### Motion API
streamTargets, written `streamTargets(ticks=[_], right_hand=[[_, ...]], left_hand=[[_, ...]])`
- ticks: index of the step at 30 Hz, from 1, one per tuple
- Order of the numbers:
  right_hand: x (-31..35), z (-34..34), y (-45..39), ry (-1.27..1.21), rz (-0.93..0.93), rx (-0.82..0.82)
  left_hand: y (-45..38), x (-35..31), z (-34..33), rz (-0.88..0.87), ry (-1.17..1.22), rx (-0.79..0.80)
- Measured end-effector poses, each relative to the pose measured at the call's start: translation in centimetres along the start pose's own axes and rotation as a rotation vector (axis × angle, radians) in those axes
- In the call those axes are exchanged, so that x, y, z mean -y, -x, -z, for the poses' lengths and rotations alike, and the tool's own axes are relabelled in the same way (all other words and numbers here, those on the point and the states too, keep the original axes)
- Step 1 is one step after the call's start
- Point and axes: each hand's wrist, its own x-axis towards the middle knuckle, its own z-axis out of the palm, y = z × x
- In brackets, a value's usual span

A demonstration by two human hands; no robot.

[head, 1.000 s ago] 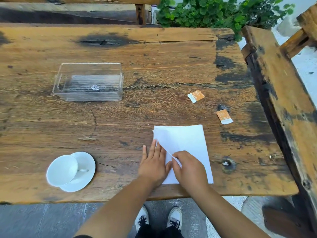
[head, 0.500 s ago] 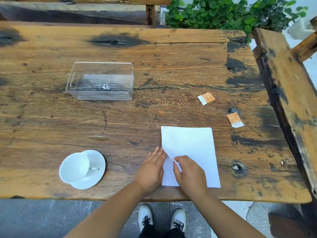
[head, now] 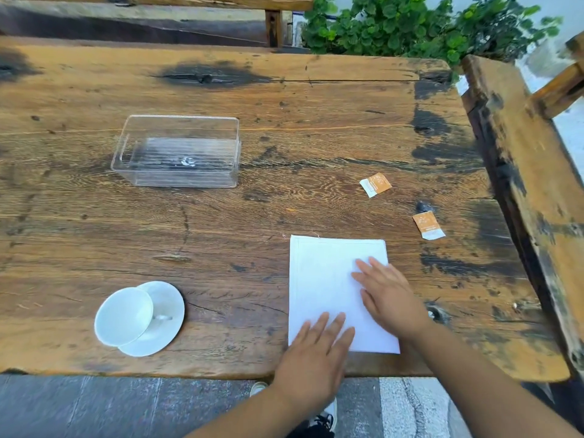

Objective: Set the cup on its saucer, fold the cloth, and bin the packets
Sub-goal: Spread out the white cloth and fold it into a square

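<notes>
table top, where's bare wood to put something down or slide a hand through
Widest bare patch: the table between the clear box, the cup on its saucer and the cloth. The far strip behind the box is bare too. It's tighter on the right: two packets lie just beyond the cloth, with both hands flat on it.

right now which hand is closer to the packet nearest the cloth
Right. The right hand lies flat on the cloth's right half, just below-left of that packet. The left hand presses the cloth's near-left corner, farther away.
</notes>
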Motion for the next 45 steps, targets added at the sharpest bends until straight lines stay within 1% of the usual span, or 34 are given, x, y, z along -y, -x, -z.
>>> streamTargets(ticks=[2, 3, 4, 6, 7, 9, 11, 13, 16, 18, 19, 21, 22, 23, 25, 27, 30, 33, 37, 39, 40, 41, 42, 43, 45], right_hand=[[-1.8, 0.4, -0.1, 0.116, -0.034, 0.114], [-2.2, 0.6, 0.4, 0.158, -0.059, 0.117], [-2.2, 0.8, 1.0, 0.202, -0.081, 0.093], [-1.4, 0.6, 3.1, 0.244, -0.094, 0.038], [-0.8, 0.0, 4.4, 0.233, -0.065, -0.004], [0.4, -1.6, 6.8, 0.204, 0.017, -0.020], [0.8, -2.8, 8.5, 0.190, 0.089, 0.021], [0.6, -3.5, 9.8, 0.206, 0.147, 0.079], [0.4, -3.9, 11.4, 0.218, 0.215, 0.113], [0.3, -3.9, 12.3, 0.190, 0.246, 0.072], [0.2, -3.9, 12.7, 0.157, 0.264, 0.023], [0.0, -3.5, 13.0, 0.030, 0.286, -0.103], [0.0, -3.0, 12.8, -0.063, 0.253, -0.143], [0.0, -2.2, 12.5, -0.167, 0.172, -0.161], [-0.2, -0.3, 11.0, -0.324, -0.050, -0.184], [-0.8, 0.8, 9.0, -0.405, -0.221, -0.212], [-1.5, 1.3, 5.7, -0.528, -0.374, -0.185], [-1.8, 0.7, 2.7, -0.465, -0.476, -0.154], [-1.4, -0.4, 0.7, -0.286, -0.548, -0.140], [-0.9, -1.0, 0.9, -0.139, -0.500, -0.196], [-0.5, -1.3, 1.2, -0.063, -0.453, -0.247], [-0.1, -1.7, 1.6, -0.003, -0.386, -0.290], [0.5, -2.0, 2.0, 0.044, -0.296, -0.297], [1.0, -2.5, 2.3, 0.086, -0.190, -0.257], [1.7, -3.4, 2.7, 0.158, -0.010, -0.109]], left_hand=[[-1.3, 1.9, -0.2, -0.050, -0.135, 0.088], [-1.7, 3.3, 0.0, -0.052, -0.166, 0.143], [-2.1, 4.8, 0.4, -0.019, -0.198, 0.154], [-2.8, 7.0, 1.8, 0.082, -0.288, 0.126], [-3.0, 7.6, 2.3, 0.125, -0.321, 0.114], [-3.2, 7.3, 2.7, 0.147, -0.307, 0.070], [-2.4, 6.1, 2.0, 0.050, -0.215, 0.075], [-0.8, 5.2, 1.0, -0.099, -0.174, 0.173], [1.7, 5.6, 0.1, -0.215, -0.307, 0.247], [3.1, 5.7, 0.1, -0.274, -0.382, 0.225], [3.6, 5.5, 0.2, -0.299, -0.364, 0.186], [4.0, 5.3, 0.5, -0.320, -0.211, 0.035], [3.8, 5.3, 1.1, -0.288, -0.107, -0.028], [3.4, 5.3, 2.0, -0.218, 0.007, -0.077], [2.2, 5.3, 3.9, -0.015, 0.221, -0.155], [0.4, 5.5, 5.4, 0.148, 0.326, -0.219], [-2.7, 6.3, 6.5, 0.297, 0.427, -0.251], [-5.5, 7.3, 6.0, 0.402, 0.427, -0.204], [-7.2, 7.7, 4.8, 0.473, 0.298, -0.203], [-6.9, 7.4, 4.3, 0.469, 0.102, -0.226], [-6.6, 7.0, 3.9, 0.432, -0.006, -0.259], [-6.3, 6.4, 3.5, 0.371, -0.079, -0.292], [-6.0, 5.5, 3.1, 0.287, -0.117, -0.300], [-5.8, 4.7, 2.5, 0.187, -0.153, -0.270], [-5.5, 3.9, 1.1, 0.040, -0.244, -0.128]])
